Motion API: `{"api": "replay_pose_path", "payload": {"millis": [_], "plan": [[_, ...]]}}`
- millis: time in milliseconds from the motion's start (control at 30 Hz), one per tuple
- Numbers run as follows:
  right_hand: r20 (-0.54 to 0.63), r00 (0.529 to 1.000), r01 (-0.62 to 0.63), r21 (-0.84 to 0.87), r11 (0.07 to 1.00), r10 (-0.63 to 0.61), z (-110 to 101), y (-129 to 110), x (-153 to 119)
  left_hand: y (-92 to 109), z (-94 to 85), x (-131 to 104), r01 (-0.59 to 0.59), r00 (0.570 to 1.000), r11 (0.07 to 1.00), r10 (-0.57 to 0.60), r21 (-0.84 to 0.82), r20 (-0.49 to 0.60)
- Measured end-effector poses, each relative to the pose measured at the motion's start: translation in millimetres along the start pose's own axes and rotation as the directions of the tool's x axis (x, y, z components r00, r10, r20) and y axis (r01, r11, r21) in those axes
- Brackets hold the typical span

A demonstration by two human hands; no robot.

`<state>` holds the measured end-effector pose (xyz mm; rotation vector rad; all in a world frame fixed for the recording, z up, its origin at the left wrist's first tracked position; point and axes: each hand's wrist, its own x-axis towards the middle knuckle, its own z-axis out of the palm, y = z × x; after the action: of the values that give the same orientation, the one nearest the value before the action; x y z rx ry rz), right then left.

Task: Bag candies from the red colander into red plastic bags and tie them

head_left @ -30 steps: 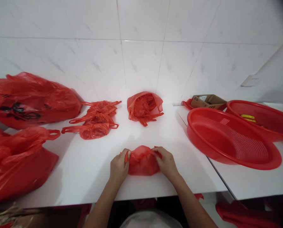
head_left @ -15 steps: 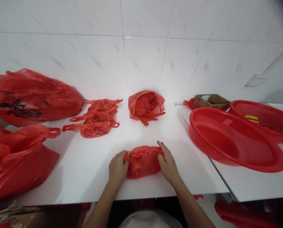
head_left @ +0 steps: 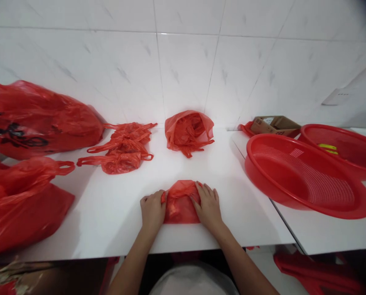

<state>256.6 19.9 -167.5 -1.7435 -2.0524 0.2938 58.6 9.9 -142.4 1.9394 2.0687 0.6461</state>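
A red plastic bag (head_left: 183, 211) lies on the white table in front of me, bunched along its top, with a lumpy shape showing through the thin film. My left hand (head_left: 153, 209) is closed around its left upper corner, a bit of red plastic poking out beside the thumb. On the other side, my right hand (head_left: 210, 205) grips the right edge, fingers lying over the top and thumb on the bag's front. What lies inside the bag cannot be made out.
Small tied red bags (head_left: 123, 147) sit in a row behind, left of an open red bag (head_left: 189, 133) stuffed with plastic. Large full red bags (head_left: 41, 123) fill the left side. To the right stand red colanders (head_left: 293, 180), a yellow object (head_left: 328, 148) and a cardboard box (head_left: 275, 125).
My right hand has turned inward, its fingers now laid over the bag's right edge. The bag looks flatter and its lower edge straighter. My left hand keeps its hold.
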Motion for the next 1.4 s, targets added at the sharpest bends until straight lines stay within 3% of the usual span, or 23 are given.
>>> {"api": "replay_pose_path", "payload": {"millis": [167, 300, 367, 467, 600, 667, 733, 1000, 1233, 1300, 1333, 1400], "plan": [[0.013, 1.000, -0.016, 0.078, 0.997, 0.015, -2, -2, -1, 2, 2.2, -1, 0.013, 1.000, 1.000, -0.013, 0.001, -0.001], [0.029, 0.999, -0.053, 0.337, 0.940, 0.046, -18, 2, -2, -3, -2.4, -2, 0.004, 1.000, 0.999, -0.004, -0.052, -0.001], [0.065, 0.993, -0.121, 0.574, 0.809, 0.103, -33, 5, -2, -8, -7.9, -3, -0.010, 1.000, 0.994, 0.011, -0.108, 0.010], [0.119, 0.974, -0.195, 0.868, 0.456, 0.191, -51, 7, 0, -13, -16.8, -6, -0.018, 0.999, 0.976, 0.026, -0.218, 0.031], [0.176, 0.962, -0.190, 0.980, 0.053, 0.209, -56, 3, 3, -15, -24.3, -12, 0.042, 0.998, 0.941, -0.027, -0.335, 0.049], [0.194, 0.951, -0.184, 0.981, -0.067, 0.239, -55, 5, 6, -16, -27.1, -14, 0.081, 0.996, 0.927, -0.066, -0.365, 0.054], [0.189, 0.933, -0.161, 0.980, -0.115, 0.306, -55, 10, 9, -16, -29.7, -14, 0.110, 0.994, 0.915, -0.097, -0.388, 0.052], [0.104, 0.903, -0.081, 0.994, -0.073, 0.417, -58, 45, 25, -21, -25.0, 1, 0.134, 0.990, 0.851, -0.137, -0.507, 0.030], [0.111, 0.893, -0.097, 0.994, -0.055, 0.437, -47, 54, 29, -25, -25.4, 4, 0.126, 0.991, 0.817, -0.135, -0.563, 0.025], [0.064, 0.902, -0.091, 0.995, 0.043, 0.427, -47, 51, 28, -24, -26.9, 2, 0.123, 0.990, 0.811, -0.138, -0.571, 0.017], [0.011, 0.902, -0.084, 0.985, 0.150, 0.431, -49, 49, 27, -23, -27.5, 2, 0.122, 0.990, 0.808, -0.142, -0.576, 0.011], [-0.167, 0.889, -0.057, 0.883, 0.466, 0.426, -52, 42, 23, -21, -27.8, 1, 0.112, 0.990, 0.801, -0.143, -0.588, -0.007]]}}
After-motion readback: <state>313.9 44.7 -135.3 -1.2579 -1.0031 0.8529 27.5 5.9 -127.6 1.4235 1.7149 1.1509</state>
